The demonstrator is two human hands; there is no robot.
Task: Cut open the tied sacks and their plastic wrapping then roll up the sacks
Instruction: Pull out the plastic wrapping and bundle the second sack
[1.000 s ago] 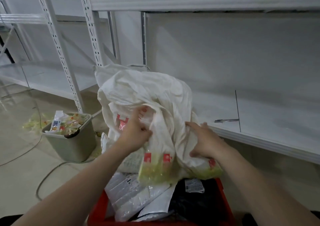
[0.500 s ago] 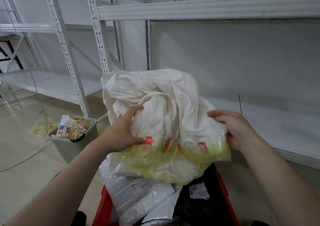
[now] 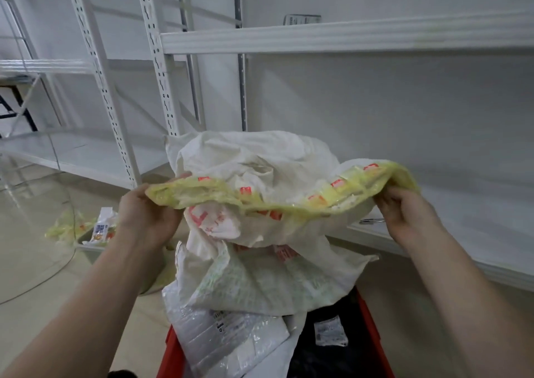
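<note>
Both hands are up over the red crate, stretching a band of yellow plastic wrapping between them. The left hand grips its left end with fingers curled round the film, and the right hand pinches the right end the same way, so the band runs nearly level from one to the other. The white sack is bunched up behind and below this band. Its lower folds hang down and rest on the pale parcels piled at the crate's left side, beside a black bag toward the right rim.

The tie looks already undone, so the step in hand seems to be pulling the wrapping open and free of the sack, with rolling still to come. The next move probably calls for peeling the film clear along its length without dragging the sack cloth with it, then laying the sack flat enough to roll.

A small metal tool, possibly the cutter, lies at the front edge of the shelf, just left of the right hand. A grey bin of yellow scraps stands on the floor to the left.
</note>
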